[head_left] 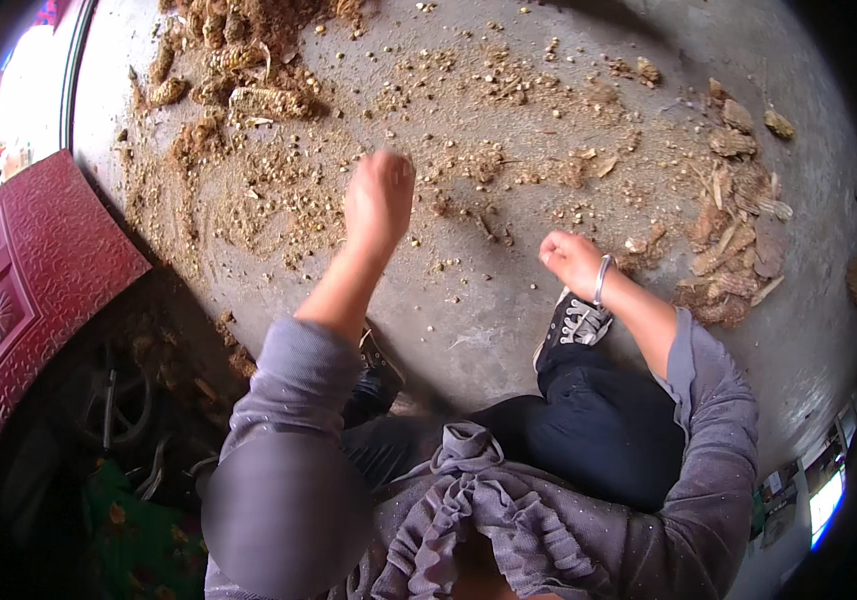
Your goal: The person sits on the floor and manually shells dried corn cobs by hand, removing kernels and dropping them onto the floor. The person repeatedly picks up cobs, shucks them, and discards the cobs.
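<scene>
My left hand (381,203) reaches out over the scattered corn kernels (289,215) on the concrete floor. Its fingers are curled in, a little blurred at the tips, and whatever they may hold is hidden. Lower and to the right, my right hand (576,263), with a silver bangle (604,280) at the wrist, hovers above my dark lace-up shoe (579,325). Those fingers are also bent closed, and I cannot see what, if anything, is inside. Loose kernels and chaff spread across the floor beyond both hands.
Corn cobs (274,103) and brown debris heap up at the far left. Husks and cob pieces (734,245) lie in a pile at the right. A red embossed door panel (49,270) stands at the left, with a dark wheel (114,405) below it.
</scene>
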